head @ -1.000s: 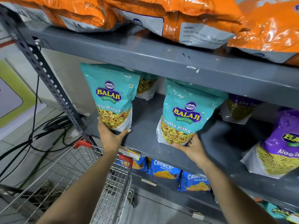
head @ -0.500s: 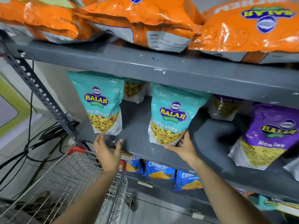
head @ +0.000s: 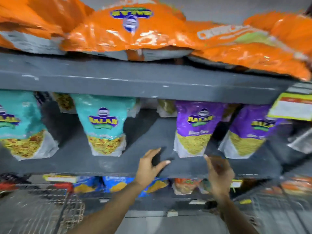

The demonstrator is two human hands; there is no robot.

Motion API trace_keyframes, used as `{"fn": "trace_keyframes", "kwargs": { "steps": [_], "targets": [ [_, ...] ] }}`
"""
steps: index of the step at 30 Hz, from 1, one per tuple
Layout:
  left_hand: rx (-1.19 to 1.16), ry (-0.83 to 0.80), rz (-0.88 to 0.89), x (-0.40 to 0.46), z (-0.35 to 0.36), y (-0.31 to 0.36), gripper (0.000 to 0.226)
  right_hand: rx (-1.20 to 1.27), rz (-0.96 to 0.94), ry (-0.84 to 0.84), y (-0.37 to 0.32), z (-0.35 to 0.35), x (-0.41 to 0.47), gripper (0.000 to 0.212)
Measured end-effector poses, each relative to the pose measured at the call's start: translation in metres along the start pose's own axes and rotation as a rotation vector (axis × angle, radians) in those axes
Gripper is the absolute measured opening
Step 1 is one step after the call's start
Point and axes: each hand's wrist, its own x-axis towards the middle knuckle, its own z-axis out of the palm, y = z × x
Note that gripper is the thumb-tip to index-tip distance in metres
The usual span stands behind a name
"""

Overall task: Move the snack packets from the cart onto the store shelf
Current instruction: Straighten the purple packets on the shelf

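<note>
Both teal packets (head: 103,127) now stand on the middle shelf (head: 145,166), released since a moment ago, and the left hand (head: 150,168) and right hand (head: 217,173), fingers loosely spread and empty, hover near the purple packets (head: 197,127), so the cart (head: 42,200) comes next.

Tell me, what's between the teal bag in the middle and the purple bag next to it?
Nothing: the head view shows only bare grey shelf between the teal bag and the purple bag. The left hand hovers just below that gap.
</note>
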Motion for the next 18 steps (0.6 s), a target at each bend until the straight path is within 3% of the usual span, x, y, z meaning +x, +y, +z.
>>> {"fn": "trace_keyframes", "kwargs": {
  "steps": [2,5,8,11,14,18],
  "targets": [
    [-0.048,-0.1,-0.101,0.018,0.032,0.011,0.095,-0.147,-0.098,0.105,0.016,-0.029,0.028,0.029],
    [-0.111,-0.184,-0.176,0.04,0.066,0.022,0.128,-0.218,-0.021,0.133,0.042,-0.056,0.077,0.094],
    [-0.136,-0.15,-0.152,0.053,0.086,0.025,0.119,-0.248,0.01,0.061,0.046,-0.064,0.106,0.135],
    [-0.143,-0.069,-0.202,0.062,0.089,0.027,0.105,-0.244,0.026,0.021,0.047,-0.061,0.117,0.153],
    [-0.112,-0.077,-0.209,0.066,0.088,0.023,0.091,-0.257,0.043,0.04,0.051,-0.058,0.116,0.155],
    [-0.097,-0.062,-0.236,0.062,0.078,0.012,0.091,-0.26,-0.001,0.092,0.058,-0.056,0.112,0.148]
  ]
}}
